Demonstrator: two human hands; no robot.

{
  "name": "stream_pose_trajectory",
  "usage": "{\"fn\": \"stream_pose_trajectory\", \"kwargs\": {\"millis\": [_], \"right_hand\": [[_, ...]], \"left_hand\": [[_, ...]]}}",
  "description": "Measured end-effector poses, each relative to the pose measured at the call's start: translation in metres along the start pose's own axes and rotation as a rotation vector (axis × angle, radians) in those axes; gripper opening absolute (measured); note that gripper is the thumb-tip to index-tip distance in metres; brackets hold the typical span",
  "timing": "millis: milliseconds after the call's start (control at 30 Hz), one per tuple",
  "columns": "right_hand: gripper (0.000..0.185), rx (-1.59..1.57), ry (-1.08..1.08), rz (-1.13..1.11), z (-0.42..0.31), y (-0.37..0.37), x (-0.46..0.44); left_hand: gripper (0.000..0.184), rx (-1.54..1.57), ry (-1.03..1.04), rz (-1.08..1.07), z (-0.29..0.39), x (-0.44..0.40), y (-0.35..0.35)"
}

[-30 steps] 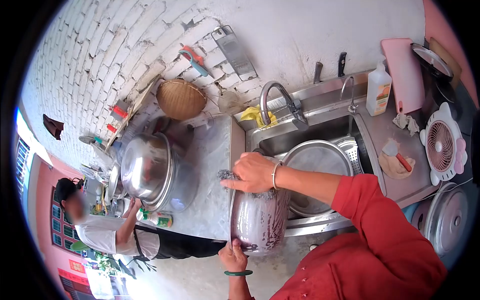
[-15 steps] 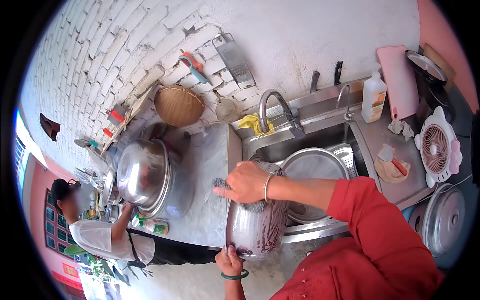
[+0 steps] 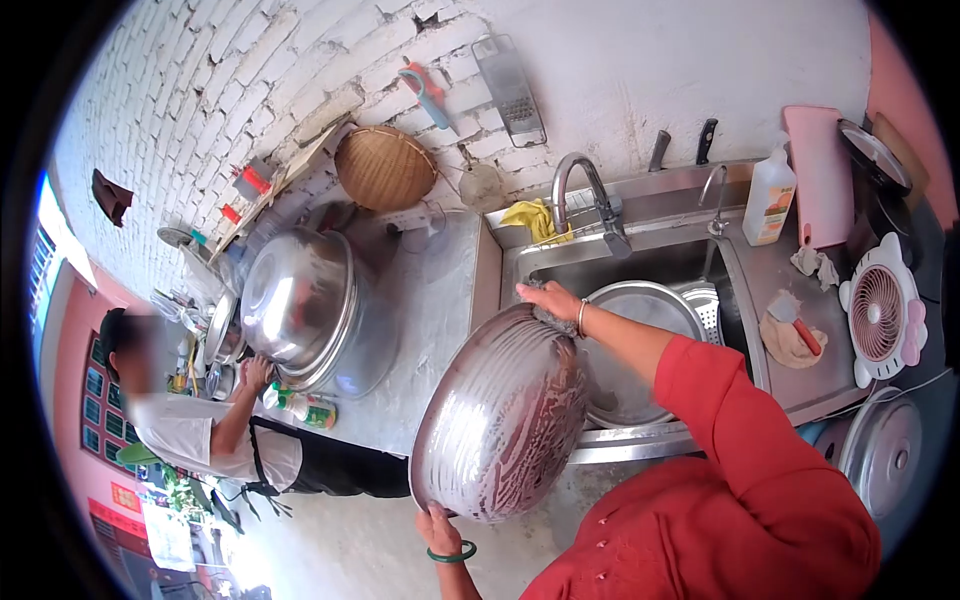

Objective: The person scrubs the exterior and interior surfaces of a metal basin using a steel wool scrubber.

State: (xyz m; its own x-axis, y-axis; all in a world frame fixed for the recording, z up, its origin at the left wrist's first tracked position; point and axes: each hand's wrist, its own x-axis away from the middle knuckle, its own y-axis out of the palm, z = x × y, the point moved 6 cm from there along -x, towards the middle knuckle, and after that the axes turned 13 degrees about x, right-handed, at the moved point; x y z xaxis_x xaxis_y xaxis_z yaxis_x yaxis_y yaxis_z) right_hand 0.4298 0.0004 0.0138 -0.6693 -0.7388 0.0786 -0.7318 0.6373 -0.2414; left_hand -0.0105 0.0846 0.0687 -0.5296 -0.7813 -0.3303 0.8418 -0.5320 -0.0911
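A large metal basin, its outside streaked with suds, is held tilted at the sink's front edge. My left hand, with a green bangle above it, is closed on the basin's lower rim. At the basin's upper edge, my right hand is closed on a grey steel wool scrubber pressed against the metal. Part of the scrubber is hidden beneath the hand. Behind the basin, a round metal pan rests in the sink.
Over the sink stands a curved faucet. On the left counter sit stacked metal bowls and a spray bottle. A person in a white shirt stands there. A white bottle and a fan are at right.
The basin has turned so more of its outside faces me. My right hand has moved up and right with the scrubber, toward the sink. My left hand keeps hold of the rim.
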Motion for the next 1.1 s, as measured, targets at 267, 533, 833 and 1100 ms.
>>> {"fn": "stream_pose_trajectory", "kwargs": {"millis": [267, 533, 833, 1100], "right_hand": [[0.065, 0.668, -0.435, 0.09, -0.197, 0.05, 0.087], [0.041, 1.009, -1.217, 0.017, -0.225, 0.148, 0.219], [0.078, 0.174, -0.202, 0.038, -0.057, 0.043, 0.009], [0.073, 0.502, -0.215, -0.189, -0.122, 0.058, 0.041]], "left_hand": [[0.036, -0.089, -0.156, -0.211, 0.103, -0.048, 0.053], [0.033, -0.076, 0.125, -0.095, 0.077, -0.02, 0.064], [0.042, -0.138, 0.139, -0.036, 0.064, 0.002, -0.002], [0.038, -0.057, -0.016, 0.085, 0.054, -0.007, -0.019]]}}
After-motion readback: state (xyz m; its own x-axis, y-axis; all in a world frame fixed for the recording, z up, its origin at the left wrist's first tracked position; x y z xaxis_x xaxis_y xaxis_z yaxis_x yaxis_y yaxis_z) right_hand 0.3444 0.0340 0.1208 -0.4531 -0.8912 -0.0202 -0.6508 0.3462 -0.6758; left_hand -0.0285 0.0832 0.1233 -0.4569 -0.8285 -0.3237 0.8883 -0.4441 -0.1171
